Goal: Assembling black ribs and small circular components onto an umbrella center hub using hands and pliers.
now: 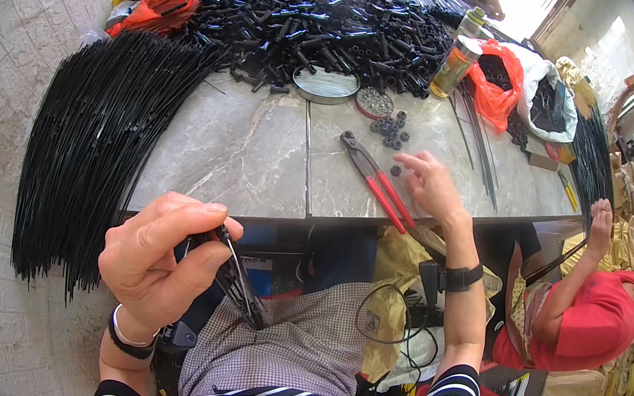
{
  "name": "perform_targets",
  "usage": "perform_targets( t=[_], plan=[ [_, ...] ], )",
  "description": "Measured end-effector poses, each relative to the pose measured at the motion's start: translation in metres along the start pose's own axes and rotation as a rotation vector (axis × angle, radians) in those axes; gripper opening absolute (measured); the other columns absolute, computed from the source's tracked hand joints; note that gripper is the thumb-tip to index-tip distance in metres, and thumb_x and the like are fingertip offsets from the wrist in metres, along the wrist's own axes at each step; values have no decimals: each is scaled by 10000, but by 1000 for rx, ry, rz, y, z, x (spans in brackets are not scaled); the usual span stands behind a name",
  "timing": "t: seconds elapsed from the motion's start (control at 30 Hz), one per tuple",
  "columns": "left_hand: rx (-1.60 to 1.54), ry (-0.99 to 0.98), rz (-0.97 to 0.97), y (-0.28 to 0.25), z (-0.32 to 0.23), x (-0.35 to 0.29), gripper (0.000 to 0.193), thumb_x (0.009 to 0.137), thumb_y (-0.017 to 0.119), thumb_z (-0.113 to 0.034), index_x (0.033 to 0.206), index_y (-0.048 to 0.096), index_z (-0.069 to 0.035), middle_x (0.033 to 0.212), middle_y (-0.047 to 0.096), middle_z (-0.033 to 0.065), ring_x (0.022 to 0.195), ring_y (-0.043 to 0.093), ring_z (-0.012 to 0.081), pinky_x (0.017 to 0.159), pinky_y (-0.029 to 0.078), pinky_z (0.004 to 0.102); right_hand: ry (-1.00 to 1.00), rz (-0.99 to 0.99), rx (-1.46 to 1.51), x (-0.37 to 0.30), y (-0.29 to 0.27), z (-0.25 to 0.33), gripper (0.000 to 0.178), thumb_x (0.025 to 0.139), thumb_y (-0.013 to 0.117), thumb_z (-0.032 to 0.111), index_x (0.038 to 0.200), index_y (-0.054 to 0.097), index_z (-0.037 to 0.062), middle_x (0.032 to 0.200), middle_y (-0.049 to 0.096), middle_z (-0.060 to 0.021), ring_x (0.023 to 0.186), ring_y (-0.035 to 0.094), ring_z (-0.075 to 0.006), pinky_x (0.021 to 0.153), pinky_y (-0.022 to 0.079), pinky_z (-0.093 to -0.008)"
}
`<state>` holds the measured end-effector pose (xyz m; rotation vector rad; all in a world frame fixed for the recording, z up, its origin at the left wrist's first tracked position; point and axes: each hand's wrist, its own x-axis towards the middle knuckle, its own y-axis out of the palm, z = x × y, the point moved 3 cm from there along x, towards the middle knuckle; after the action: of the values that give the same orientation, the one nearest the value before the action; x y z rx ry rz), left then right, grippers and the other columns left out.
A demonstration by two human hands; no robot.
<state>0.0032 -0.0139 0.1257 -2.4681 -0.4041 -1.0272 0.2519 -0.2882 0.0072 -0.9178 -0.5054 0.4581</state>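
My left hand (161,257) is closed around the top of what looks like a black umbrella frame (242,289), its thin ribs hanging down over my lap. Its lower end is over a checked apron. Over the table's front edge, my right hand (433,189) has its fingers apart and holds nothing that I can see. Its fingertips are near a small black cap (396,170) on the table. Red-handled end-cutting pincers (373,178) lie just left of that hand. Further back sit several more black caps (393,130).
A large heap of black tubular parts (310,25) covers the back of the stone-topped table (233,153). Long black rods (104,142) overhang its left side. A round tin of wire pins (326,85), a bottle (453,67) and bags (494,85) stand behind. A person in red (586,320) sits at right.
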Motion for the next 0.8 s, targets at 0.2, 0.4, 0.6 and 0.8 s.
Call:
perform_targets(
  t=[0.2,0.4,0.6,0.8],
  plan=[
    [47,-2,54,2,-2,4,318,717,682,85,1031,647,48,810,688,133,724,657,171,627,511,247,-24,-12,-43,-3,1,4,209,800,641,50,1004,672,23,918,608,-149,797,622,-292,723,499,-352],
    [8,-78,36,12,3,5,394,769,693,39,1149,588,55,825,701,117,775,671,137,678,532,237,-100,-100,655,-11,-54,163,200,816,682,77,990,663,-21,914,650,-64,816,633,-136,682,492,-236],
    [-15,-117,-16,24,8,13,435,772,722,-9,1181,574,6,854,714,86,756,667,102,688,530,221,-404,-5,524,-17,-71,250,192,810,671,69,979,649,-21,893,672,-121,740,666,-219,637,517,-289],
    [-39,-114,-54,22,10,12,361,750,727,-5,1096,622,-8,813,681,72,671,642,105,623,509,249,-499,25,127,-19,-71,266,186,787,659,35,961,653,-32,913,682,-161,729,690,-253,644,542,-288]
  ],
)
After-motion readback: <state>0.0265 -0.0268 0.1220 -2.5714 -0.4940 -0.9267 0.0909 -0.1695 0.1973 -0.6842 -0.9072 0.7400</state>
